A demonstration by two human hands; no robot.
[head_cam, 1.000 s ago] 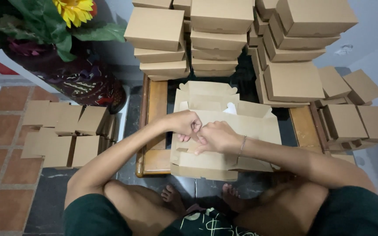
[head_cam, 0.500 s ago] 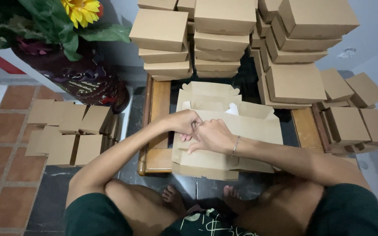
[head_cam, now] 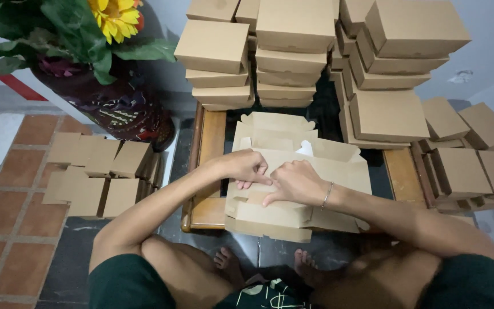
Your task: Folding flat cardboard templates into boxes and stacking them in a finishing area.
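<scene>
A flat, partly folded brown cardboard box blank (head_cam: 315, 166) lies on a low wooden table (head_cam: 210, 143) in front of me. My left hand (head_cam: 246, 167) presses on its left part, fingers curled over a flap. Touching it, my right hand (head_cam: 294, 182), with a thin bracelet at the wrist, pushes down on the blank's middle, index finger stretched toward the near edge. Both hands grip the same blank. More flat blanks (head_cam: 270, 220) lie stacked under it at the table's front edge.
Stacks of finished brown boxes (head_cam: 293, 51) fill the back and right (head_cam: 458, 166). More folded boxes (head_cam: 98, 171) sit on the tiled floor at left. A dark patterned vase (head_cam: 110, 109) with a sunflower stands at the back left. My bare feet (head_cam: 230, 266) rest below the table.
Both hands stay together on the blank; fingers have shifted slightly, pressing the flap lower. The camera view has drifted a little.
</scene>
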